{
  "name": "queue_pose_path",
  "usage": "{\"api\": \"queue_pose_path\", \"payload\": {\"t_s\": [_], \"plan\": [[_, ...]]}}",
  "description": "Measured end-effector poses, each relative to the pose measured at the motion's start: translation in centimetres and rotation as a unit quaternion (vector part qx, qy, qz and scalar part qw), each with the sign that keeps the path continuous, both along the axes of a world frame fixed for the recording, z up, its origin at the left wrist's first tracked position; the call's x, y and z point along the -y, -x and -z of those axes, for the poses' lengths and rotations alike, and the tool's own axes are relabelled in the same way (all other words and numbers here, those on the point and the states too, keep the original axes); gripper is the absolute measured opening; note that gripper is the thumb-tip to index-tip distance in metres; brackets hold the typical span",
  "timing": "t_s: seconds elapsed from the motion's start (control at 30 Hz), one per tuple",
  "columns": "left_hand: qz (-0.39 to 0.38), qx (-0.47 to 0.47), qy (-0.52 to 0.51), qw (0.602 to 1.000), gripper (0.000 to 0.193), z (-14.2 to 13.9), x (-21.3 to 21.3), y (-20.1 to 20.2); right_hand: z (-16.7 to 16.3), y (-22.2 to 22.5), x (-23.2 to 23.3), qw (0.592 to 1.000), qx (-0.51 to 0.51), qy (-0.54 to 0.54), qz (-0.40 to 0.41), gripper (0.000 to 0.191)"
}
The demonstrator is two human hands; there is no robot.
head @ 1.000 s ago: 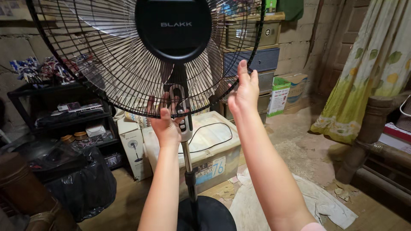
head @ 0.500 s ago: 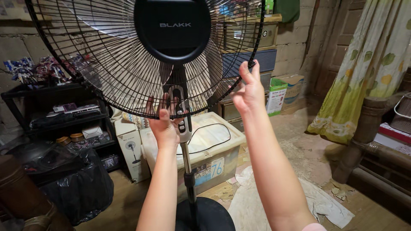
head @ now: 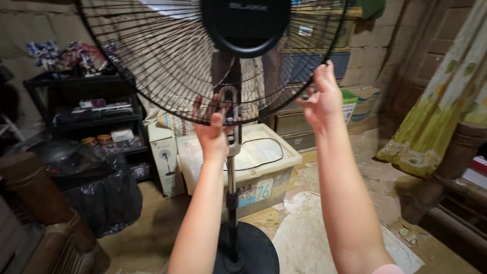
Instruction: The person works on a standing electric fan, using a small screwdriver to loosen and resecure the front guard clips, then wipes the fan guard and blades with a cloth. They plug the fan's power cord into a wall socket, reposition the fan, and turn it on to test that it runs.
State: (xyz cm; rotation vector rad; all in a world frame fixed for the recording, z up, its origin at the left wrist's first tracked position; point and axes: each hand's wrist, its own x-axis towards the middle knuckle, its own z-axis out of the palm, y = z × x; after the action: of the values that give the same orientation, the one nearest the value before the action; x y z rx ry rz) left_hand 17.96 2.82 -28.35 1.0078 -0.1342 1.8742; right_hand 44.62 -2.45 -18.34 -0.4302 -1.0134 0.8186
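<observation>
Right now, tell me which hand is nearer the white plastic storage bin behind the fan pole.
Left. The left hand grips the black wire fan guard's bottom rim, just above the white plastic storage bin. The right hand holds the guard's lower right rim, higher and farther right.

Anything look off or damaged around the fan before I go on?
Nothing on the fan grille looks bent or broken. The left hand is at its bottom edge, the right hand at its lower right rim. Crumpled paper or cloth and small debris lie on the floor beside the fan base.
</observation>
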Motion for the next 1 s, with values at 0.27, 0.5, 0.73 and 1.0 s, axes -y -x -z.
{"api": "queue_pose_path", "payload": {"t_s": [0.27,0.5,0.73,1.0], "plan": [[-0.002,-0.004,0.015,1.000,0.136,-0.2,0.4,-0.6,-1.0,-0.3,0.9,1.000,0.010,0.012,-0.011,0.070],[0.027,-0.028,-0.015,0.999,0.111,1.6,0.1,0.0,0.4,0.1,0.7,0.998,0.035,-0.044,-0.020,0.035],[0.035,-0.069,0.094,0.993,0.035,4.2,2.4,-2.3,1.8,-0.6,-0.1,0.999,0.026,-0.031,-0.019,0.043],[-0.001,0.009,0.175,0.985,0.010,1.3,2.9,-4.7,2.5,-1.0,-1.5,0.998,0.045,-0.033,0.014,0.042]]}}
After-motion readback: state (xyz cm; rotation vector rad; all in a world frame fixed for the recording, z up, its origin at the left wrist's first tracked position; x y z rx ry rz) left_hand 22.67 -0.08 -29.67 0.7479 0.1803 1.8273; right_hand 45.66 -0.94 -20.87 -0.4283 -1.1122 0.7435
